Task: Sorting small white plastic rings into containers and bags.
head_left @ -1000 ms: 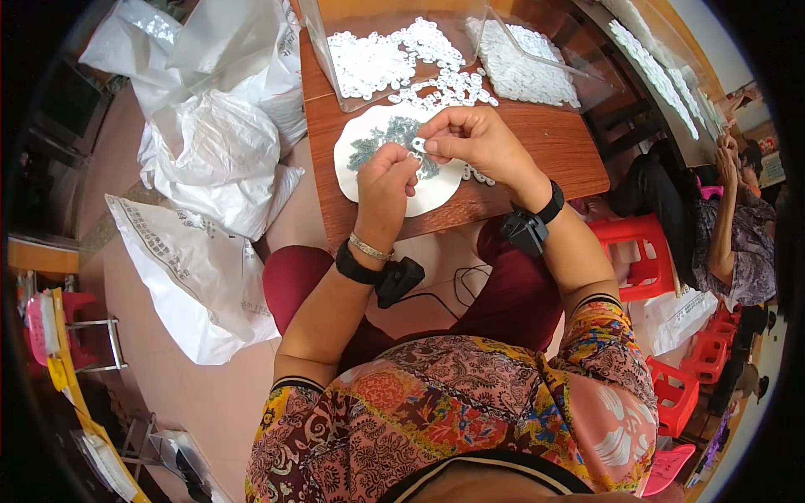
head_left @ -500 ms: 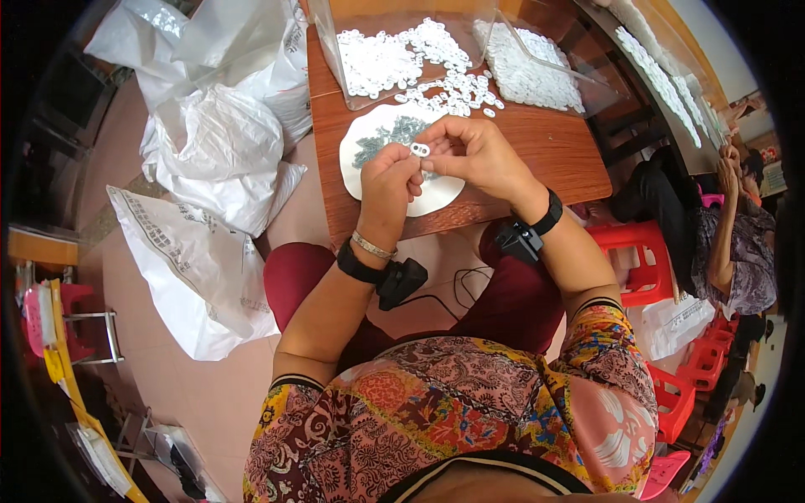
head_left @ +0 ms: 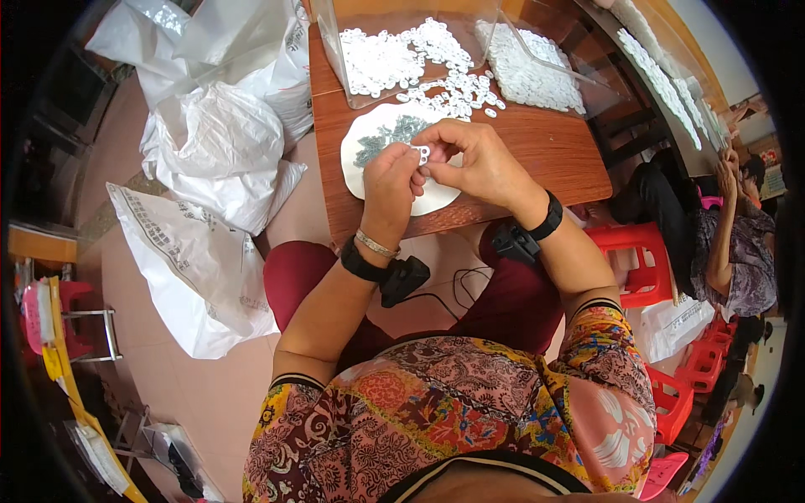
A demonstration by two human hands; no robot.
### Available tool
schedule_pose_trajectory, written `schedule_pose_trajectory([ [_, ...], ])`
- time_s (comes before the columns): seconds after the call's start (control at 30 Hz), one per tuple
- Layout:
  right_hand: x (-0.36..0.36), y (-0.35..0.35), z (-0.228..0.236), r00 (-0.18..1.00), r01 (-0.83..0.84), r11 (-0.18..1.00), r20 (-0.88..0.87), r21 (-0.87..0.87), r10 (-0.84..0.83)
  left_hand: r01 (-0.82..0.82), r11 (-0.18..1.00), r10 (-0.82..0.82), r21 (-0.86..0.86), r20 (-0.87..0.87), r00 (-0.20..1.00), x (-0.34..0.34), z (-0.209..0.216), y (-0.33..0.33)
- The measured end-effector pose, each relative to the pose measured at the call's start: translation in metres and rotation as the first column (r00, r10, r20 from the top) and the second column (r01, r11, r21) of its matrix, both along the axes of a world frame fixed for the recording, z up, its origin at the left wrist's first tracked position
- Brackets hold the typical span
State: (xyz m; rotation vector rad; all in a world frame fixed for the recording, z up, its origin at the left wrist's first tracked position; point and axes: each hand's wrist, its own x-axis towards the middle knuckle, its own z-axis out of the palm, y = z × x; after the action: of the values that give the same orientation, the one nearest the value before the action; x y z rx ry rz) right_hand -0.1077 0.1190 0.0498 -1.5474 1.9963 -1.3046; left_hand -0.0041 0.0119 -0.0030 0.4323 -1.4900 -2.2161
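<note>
A: Which step is in hand?

B: A small white part (head_left: 423, 156) is being handled between the fingertips of both hands; by judgement, it is being turned and set for close work.

A: How is the grip?

B: Narrow on both sides. The part's left edge appears to be pinched by the left hand (head_left: 390, 180), and its other side is enclosed by the thumb and forefinger of the right hand (head_left: 486, 159). Which hand bears more of the hold cannot be told.

A: And where is the part held?

B: Above the white mat (head_left: 358, 174), near the grey pieces (head_left: 392, 139) that are scattered there. The mat is laid on the bench (head_left: 553, 159); beyond it, loose white parts (head_left: 459, 94) are spread.

A: What is called for by the next move?

B: Fine fingertip control, it seems. Little of the part's edge is left free, so it needs to be kept steady without its 2 holes being covered.

A: What differs from 0.5 s earlier?

B: The part is turned: its 2 holes, seen side by side in that frame, are now set roughly 1 above the other. Both hands are kept in nearly the same place.
</note>
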Motion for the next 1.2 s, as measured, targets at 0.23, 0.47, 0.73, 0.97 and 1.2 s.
schedule_pose_trajectory([
  [0.23,0.015,-0.005,0.0,0.922,0.092,0.994,-0.373,-0.061,-0.108,-0.018,1.0,0.017,-0.023,-0.013,1.0,0.001,0.0,0.002],
  [0.47,0.016,-0.005,0.0,0.924,0.074,0.993,-0.368,-0.095,-0.104,-0.032,0.997,0.037,0.069,-0.071,0.997,0.004,0.002,-0.001],
  [0.73,0.016,-0.005,-0.003,0.926,0.054,0.996,-0.371,-0.069,-0.075,-0.037,0.998,0.041,0.06,-0.074,0.996,0.006,0.001,0.002],
  [0.97,0.016,-0.003,-0.001,0.908,0.069,0.992,-0.406,-0.104,-0.106,-0.016,0.999,0.02,0.044,-0.102,0.995,0.007,0.002,0.001],
  [1.2,-0.055,0.002,0.061,0.779,0.284,0.939,-0.524,-0.196,-0.345,-0.025,0.999,0.027,0.022,-0.113,0.993,0.012,0.008,-0.018],
])
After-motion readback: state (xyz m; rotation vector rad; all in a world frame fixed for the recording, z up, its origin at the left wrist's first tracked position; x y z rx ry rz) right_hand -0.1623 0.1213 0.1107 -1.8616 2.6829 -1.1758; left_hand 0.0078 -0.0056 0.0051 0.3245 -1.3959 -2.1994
